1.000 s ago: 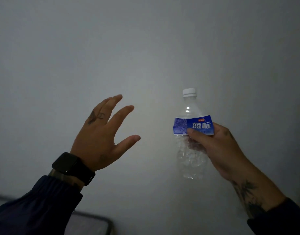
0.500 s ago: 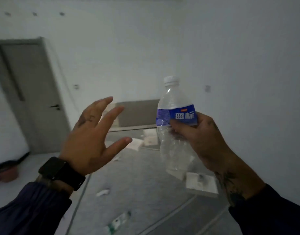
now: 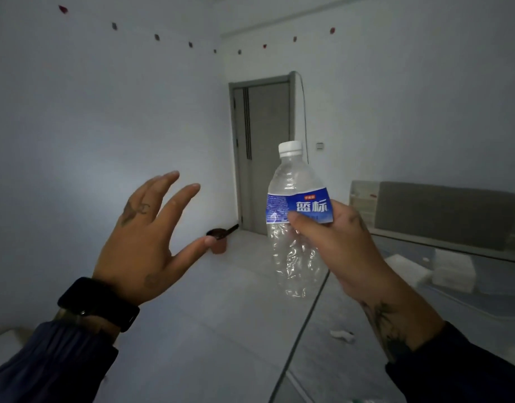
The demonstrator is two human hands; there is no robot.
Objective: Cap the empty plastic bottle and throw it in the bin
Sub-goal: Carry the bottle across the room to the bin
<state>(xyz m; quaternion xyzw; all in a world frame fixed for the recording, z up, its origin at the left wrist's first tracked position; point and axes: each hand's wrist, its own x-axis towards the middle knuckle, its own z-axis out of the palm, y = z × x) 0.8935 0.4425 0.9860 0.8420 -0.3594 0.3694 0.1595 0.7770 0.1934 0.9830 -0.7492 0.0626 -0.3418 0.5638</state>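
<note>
The view has swung toward the door; the right hand (image 3: 334,242) grips the light, crushable capped bottle (image 3: 297,222) mid-body, the left hand (image 3: 145,242) spread empty.

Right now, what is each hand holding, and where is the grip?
The right hand holds the capped plastic bottle upright around its middle, at the blue label's lower edge. The left hand is open, holding nothing.

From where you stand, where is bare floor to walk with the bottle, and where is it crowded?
Bare pale floor runs ahead between the left wall and the glass-topped table, up to the small reddish bin near the grey door. Crowded: the table at right holds white packets; a paper scrap lies below.
</note>
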